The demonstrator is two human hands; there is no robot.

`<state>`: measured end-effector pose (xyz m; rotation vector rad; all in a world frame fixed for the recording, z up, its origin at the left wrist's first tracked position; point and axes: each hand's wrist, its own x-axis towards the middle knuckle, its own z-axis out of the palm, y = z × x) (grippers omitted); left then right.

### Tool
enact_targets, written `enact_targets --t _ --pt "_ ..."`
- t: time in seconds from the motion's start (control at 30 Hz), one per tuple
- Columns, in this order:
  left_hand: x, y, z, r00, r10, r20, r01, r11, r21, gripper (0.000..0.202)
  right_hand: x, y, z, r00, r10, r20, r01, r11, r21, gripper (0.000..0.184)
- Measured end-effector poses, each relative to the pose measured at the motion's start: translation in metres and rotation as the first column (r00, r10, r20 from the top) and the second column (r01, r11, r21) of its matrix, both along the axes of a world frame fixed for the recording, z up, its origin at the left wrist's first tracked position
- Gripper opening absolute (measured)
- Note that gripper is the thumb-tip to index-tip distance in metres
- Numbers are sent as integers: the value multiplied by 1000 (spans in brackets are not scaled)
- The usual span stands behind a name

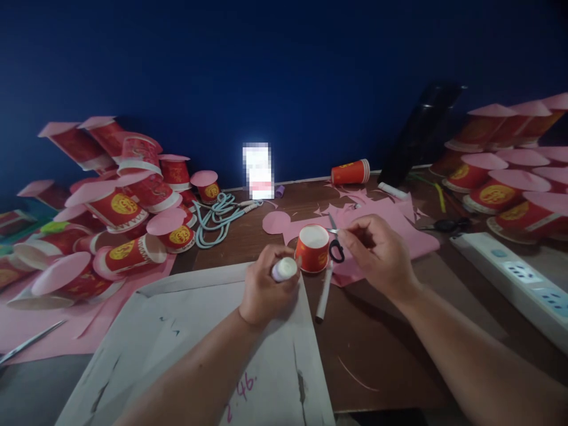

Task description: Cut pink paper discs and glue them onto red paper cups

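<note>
My left hand (268, 287) is closed round a glue stick (284, 270), its pale round end facing up. Just right of it, a red paper cup (312, 251) stands on the table, apparently bottom up, its white recessed end on top. My right hand (377, 254) is beyond the cup's right side, with thumb and forefinger pinched together; what they hold is too small to make out. Close to those fingertips is a pair of scissors (337, 251) with black handles, partly hidden by the hand. A white pen-like stick (324, 294) lies below the cup.
Red cups with pink discs (124, 204) crowd the left; more cups (494, 192) stand right. Pink paper scraps (377, 219), stacked cups (350, 172) and a coiled cable (217, 219) lie behind. A lit phone (258, 171), power strip (510, 278) and white board (199, 331) surround my hands.
</note>
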<state>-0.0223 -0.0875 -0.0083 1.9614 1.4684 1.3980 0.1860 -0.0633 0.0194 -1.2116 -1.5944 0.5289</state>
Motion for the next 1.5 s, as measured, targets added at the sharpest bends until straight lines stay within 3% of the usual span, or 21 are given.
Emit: enact_targets --t 0.1,0.23,0.5,0.77,0.93,1.13,1.23,1.3,1.4,1.5 --pt "6 8 2 999 30 31 -27 997 -76 45 1 8 -7 978 -112 174 82 982 170 11" --pt "13 15 2 1000 -5 19 9 984 -177 67 1 15 -11 953 -148 264 77 962 262 10" --pt "20 19 6 991 -123 53 131 971 -201 50 2 17 -9 915 -108 389 -18 951 307 7" --pt "19 22 5 992 -111 51 119 976 -183 46 7 22 -8 787 -255 562 -80 861 502 9" --pt "19 21 6 995 -100 28 103 977 -188 45 7 21 -8 763 -287 579 -69 855 514 10" --pt "19 24 3 997 -80 -7 77 983 -166 47 8 17 -12 921 -208 329 102 945 312 11" --pt "17 23 -1 1000 -17 -13 15 987 -162 55 8 13 -10 960 -170 222 121 968 218 10" --pt "15 19 -3 999 36 -5 -36 989 -146 56 8 6 -6 979 -104 175 66 976 209 8" --pt "9 6 -3 998 55 -23 -57 997 -58 35 5 -9 1 986 74 147 -108 966 233 3" --pt "4 -8 -1 993 -49 -108 53 998 37 22 1 -25 9 958 259 122 -279 940 196 5"
